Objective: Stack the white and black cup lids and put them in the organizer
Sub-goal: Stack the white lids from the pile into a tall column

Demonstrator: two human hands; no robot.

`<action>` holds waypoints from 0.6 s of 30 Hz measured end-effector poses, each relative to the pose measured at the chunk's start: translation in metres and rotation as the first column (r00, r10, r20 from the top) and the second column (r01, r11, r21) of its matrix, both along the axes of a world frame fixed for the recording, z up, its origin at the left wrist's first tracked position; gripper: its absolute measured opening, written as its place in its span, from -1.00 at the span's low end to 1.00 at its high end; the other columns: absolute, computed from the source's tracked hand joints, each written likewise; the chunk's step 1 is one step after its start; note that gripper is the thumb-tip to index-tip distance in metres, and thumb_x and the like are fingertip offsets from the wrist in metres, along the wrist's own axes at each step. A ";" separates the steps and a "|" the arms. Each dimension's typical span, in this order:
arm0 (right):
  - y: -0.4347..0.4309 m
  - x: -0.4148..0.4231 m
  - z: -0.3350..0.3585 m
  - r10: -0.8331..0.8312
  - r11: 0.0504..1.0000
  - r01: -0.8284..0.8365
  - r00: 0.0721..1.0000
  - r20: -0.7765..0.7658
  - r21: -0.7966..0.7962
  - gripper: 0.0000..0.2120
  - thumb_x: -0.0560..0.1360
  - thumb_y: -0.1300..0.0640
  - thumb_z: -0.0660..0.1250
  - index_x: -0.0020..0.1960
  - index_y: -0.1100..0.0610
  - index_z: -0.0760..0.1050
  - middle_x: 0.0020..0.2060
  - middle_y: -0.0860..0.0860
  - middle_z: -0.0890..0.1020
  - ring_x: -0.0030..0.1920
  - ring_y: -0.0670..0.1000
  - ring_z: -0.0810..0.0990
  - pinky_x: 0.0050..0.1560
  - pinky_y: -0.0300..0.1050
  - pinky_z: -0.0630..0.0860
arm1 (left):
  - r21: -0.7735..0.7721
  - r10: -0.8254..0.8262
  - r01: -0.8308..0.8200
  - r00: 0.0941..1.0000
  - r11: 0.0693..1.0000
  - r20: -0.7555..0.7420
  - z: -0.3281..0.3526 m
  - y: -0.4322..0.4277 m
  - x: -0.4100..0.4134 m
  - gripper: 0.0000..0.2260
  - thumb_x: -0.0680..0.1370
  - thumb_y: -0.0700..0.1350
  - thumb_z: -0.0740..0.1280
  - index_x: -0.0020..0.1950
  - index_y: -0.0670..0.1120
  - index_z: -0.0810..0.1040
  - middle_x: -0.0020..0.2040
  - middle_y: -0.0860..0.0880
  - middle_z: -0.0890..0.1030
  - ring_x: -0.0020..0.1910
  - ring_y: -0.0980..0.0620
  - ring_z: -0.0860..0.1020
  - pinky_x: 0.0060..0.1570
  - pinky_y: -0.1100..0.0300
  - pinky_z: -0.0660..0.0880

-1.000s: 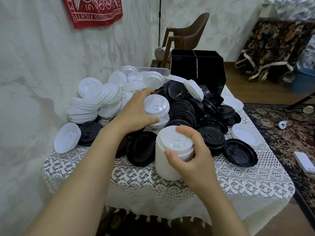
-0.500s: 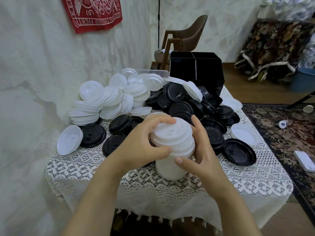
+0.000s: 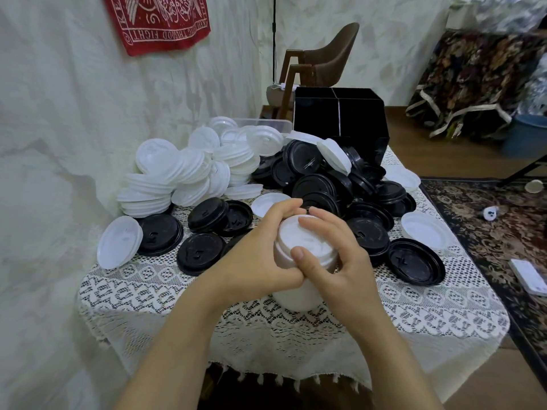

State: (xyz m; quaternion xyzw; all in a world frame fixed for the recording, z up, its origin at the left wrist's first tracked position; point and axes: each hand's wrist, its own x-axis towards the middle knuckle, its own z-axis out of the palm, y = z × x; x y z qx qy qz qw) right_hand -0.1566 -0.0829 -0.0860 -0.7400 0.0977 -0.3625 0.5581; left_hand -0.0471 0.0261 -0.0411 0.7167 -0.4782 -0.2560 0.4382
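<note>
Stack of white lids (image 3: 306,242) stands upright on the tabletop (image 3: 414,309), near the middle of its front edge. Both hands grip it: left hand (image 3: 251,261) curled round its left side, right hand (image 3: 343,261) round its right, thumb on the top lid. Loose white lids (image 3: 177,173) heaped toward the far left corner, black lids (image 3: 319,184) behind the stack. Black organizer (image 3: 340,119) at the far edge.

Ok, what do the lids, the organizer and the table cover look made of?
White lids: thin moulded plastic, matte, with pressed rims. Black lids: seemingly the same plastic, glossier, catching highlights. Organizer: rigid black sheet, probably acrylic, with smooth reflective walls. Table cover: white lace, likely cotton or synthetic; open woven pattern, fringed hem.
</note>
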 end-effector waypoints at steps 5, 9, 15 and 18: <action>0.000 0.001 -0.002 -0.010 1.000 0.010 1.000 -0.002 0.001 -0.65 0.38 -0.14 0.37 0.13 -0.07 0.56 0.27 -0.17 0.48 0.28 -0.24 0.45 0.17 -0.44 0.38 | 0.003 -0.023 0.023 0.998 1.000 -0.060 -0.003 0.002 0.002 -0.29 0.37 -0.05 0.43 0.45 0.26 0.25 0.35 0.30 0.38 0.31 0.28 0.40 0.30 0.12 0.44; 0.001 0.000 0.001 0.029 0.996 -0.030 0.999 0.015 0.085 -0.68 0.45 -0.12 0.26 0.12 -0.02 0.59 0.27 -0.12 0.49 0.26 -0.24 0.47 0.14 -0.45 0.38 | -0.087 0.000 -0.008 0.996 0.996 -0.088 -0.011 -0.002 -0.005 -0.30 0.37 0.11 0.44 0.48 0.13 0.28 0.41 0.28 0.31 0.39 0.31 0.30 0.34 0.27 0.34; 0.001 -0.001 0.000 0.034 0.993 -0.036 0.999 0.019 0.116 -0.61 0.49 -0.13 0.17 0.14 0.04 0.60 0.32 -0.07 0.47 0.31 -0.22 0.44 0.18 -0.42 0.38 | -0.214 0.143 -0.165 0.983 0.963 -0.115 -0.022 -0.009 -0.018 -0.38 0.38 0.07 0.45 0.42 0.15 0.35 0.34 0.27 0.40 0.29 0.37 0.38 0.14 0.48 0.38; 0.000 -0.001 0.001 0.040 0.994 -0.040 0.999 0.006 0.098 -0.64 0.50 -0.14 0.17 0.14 0.00 0.59 0.31 -0.10 0.46 0.31 -0.24 0.43 0.19 -0.43 0.36 | -0.244 0.155 -0.187 0.977 0.951 -0.146 -0.024 -0.010 -0.021 -0.42 0.38 0.01 0.45 0.37 0.17 0.38 0.31 0.23 0.44 0.26 0.35 0.42 0.09 0.48 0.39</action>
